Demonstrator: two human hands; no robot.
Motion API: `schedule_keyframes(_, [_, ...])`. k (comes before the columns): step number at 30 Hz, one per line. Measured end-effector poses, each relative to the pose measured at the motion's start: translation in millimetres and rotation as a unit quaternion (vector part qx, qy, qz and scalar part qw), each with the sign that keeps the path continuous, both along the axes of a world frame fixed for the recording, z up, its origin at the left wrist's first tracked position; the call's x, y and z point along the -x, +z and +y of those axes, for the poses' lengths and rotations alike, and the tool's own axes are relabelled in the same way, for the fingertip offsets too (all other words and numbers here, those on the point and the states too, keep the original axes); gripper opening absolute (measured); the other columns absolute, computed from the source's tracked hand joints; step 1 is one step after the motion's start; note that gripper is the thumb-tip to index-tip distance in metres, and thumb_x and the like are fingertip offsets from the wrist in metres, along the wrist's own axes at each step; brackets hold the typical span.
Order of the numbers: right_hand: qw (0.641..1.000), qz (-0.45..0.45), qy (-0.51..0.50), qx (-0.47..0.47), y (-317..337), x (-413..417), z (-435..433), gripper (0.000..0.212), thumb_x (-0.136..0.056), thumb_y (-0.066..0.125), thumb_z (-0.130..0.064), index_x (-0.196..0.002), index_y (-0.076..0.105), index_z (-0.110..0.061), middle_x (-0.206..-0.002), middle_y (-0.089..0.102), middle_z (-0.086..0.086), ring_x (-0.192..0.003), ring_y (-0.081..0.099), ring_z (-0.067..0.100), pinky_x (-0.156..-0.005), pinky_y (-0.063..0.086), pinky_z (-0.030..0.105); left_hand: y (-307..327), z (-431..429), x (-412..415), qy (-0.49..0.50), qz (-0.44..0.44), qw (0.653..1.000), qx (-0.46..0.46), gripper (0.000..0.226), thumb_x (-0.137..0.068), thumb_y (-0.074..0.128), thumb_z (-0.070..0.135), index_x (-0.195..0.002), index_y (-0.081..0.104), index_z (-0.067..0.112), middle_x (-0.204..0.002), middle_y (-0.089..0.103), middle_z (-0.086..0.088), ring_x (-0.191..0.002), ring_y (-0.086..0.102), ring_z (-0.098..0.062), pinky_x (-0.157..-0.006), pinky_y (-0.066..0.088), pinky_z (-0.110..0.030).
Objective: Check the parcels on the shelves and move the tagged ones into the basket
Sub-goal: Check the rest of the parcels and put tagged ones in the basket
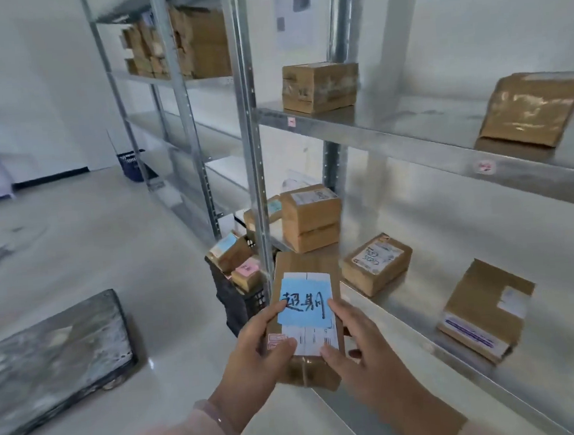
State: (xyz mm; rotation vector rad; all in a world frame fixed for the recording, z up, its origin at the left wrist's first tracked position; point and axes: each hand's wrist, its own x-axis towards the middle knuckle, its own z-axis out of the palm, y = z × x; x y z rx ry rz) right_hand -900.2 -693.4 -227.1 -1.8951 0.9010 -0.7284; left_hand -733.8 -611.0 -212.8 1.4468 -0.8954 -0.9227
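Both hands grasped the parcel [303, 262]: the left hand [255, 350] pinched its left edge and the right hand [357, 342] its right, each grip closed on cardboard. It was held in the air off the front edge of the lower shelf [425, 295], long axis pointing away from the person. The basket [237, 303] stood on the floor just beyond and to the left, nearer the left hand. The blue tag [304, 305] read "超期" in black handwriting; the printed label [312, 342] beneath was too blurred to read
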Motion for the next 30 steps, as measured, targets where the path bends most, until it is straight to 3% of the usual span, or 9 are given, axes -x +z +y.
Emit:
schedule_keyframes(2, [0.999,-0.007,0.036,0.006,-3.3,-45.6,-4.4,0.055,-0.088,0.060,-0.049,-0.118,0.024,-0.079,-0.128,0.024,-0.049,-0.119,0.027,-0.026,-0.074,0.036,-0.006,-2.1,2.9,-42.5,0.021,0.016,1.000,-0.009,0.040,-0.093,0.061,0.010,-0.115,0.060,0.043,-0.123,0.059,0.001,-0.100,0.069,-0.020,-0.063,0.059,-0.025])
schedule_keyframes(6, [0.997,0.019,0.068,0.004,-15.2,-113.2,-17.8,0.058,-0.082,0.054,-0.064,-0.126,0.018,-0.076,-0.125,0.024,-0.055,-0.126,0.024,-0.021,-0.084,0.035,-0.004,-17.4,1.2,-109.3,0.062,0.032,0.997,-0.028,0.040,-0.093,0.059,0.005,-0.113,0.060,0.040,-0.126,0.058,-0.005,-0.112,0.061,-0.033,-0.065,0.060,-0.026])
schedule_keyframes(8, [0.996,0.042,0.075,0.008,-21.4,-138.6,-27.5,0.060,-0.081,0.051,-0.067,-0.128,0.016,-0.075,-0.136,0.027,-0.045,-0.132,0.024,-0.015,-0.098,0.039,0.009,-27.7,-4.9,-137.7,0.078,0.039,0.996,-0.036,0.040,-0.093,0.059,0.004,-0.114,0.061,0.038,-0.125,0.058,-0.007,-0.112,0.061,-0.033,-0.062,0.058,-0.024])
schedule_keyframes(11, [0.994,0.076,0.076,0.004,-27.9,-170.3,-47.8,0.063,-0.079,0.049,-0.069,-0.131,0.013,-0.073,-0.151,0.023,-0.028,-0.139,0.018,-0.008,-0.115,0.030,0.031,-43.1,-23.7,-178.2,0.089,0.049,0.994,-0.047,0.040,-0.093,0.058,0.003,-0.113,0.062,0.038,-0.124,0.059,-0.007,-0.110,0.062,-0.033,-0.063,0.058,-0.025])
schedule_keyframes(16, [0.991,0.111,0.071,-0.016,-39.5,-215.6,-95.3,0.067,-0.077,0.044,-0.073,-0.136,0.012,-0.068,-0.151,0.020,-0.030,-0.138,0.018,-0.007,-0.116,0.026,0.036,-66.2,-75.2,-232.5,0.088,0.054,0.992,-0.066,0.043,-0.093,0.057,0.002,-0.112,0.061,0.040,-0.120,0.062,-0.008,-0.103,0.067,-0.028,-0.077,0.061,-0.041])
schedule_keyframes(20, [0.988,0.138,0.070,-0.014,-49.5,-254.5,-143.5,0.066,-0.084,0.046,-0.065,-0.141,0.014,-0.060,-0.156,0.017,-0.023,-0.141,0.015,-0.002,-0.117,0.023,0.036,-76.3,-121.4,-277.8,0.083,0.050,0.992,-0.081,0.040,-0.094,0.057,0.004,-0.113,0.061,0.039,-0.121,0.059,-0.009,-0.105,0.066,-0.029,-0.081,0.060,-0.044])
schedule_keyframes(23, [0.985,0.153,0.074,-0.014,-56.7,-278.3,-175.5,0.065,-0.080,0.043,-0.071,-0.137,0.013,-0.065,-0.155,0.017,-0.024,-0.142,0.014,-0.001,-0.118,0.023,0.038,-82.0,-154.8,-309.2,0.083,0.044,0.991,-0.095,0.040,-0.094,0.057,0.005,-0.113,0.060,0.039,-0.121,0.057,-0.008,-0.105,0.065,-0.028,-0.079,0.060,-0.037])
schedule_keyframes(26, [0.982,0.181,0.051,-0.017,-66.4,-295.7,-208.7,0.074,-0.074,0.036,-0.078,-0.141,0.014,-0.058,-0.155,0.018,-0.026,-0.143,0.014,-0.001,-0.118,0.022,0.039,-94.5,-188.2,-336.1,0.079,0.035,0.991,-0.102,0.041,-0.094,0.056,0.004,-0.115,0.060,0.039,-0.121,0.057,-0.009,-0.105,0.065,-0.026,-0.075,0.058,-0.029])
schedule_keyframes(30, [0.981,0.190,0.018,-0.039,-84.0,-309.4,-240.4,0.069,-0.075,0.039,-0.078,-0.139,0.018,-0.062,-0.153,0.018,-0.029,-0.142,0.013,-0.003,-0.118,0.020,0.032,-119.1,-234.6,-367.1,0.058,0.005,0.991,-0.118,0.042,-0.095,0.052,0.007,-0.114,0.056,0.044,-0.122,0.057,-0.007,-0.102,0.066,-0.022,-0.072,0.057,-0.023])
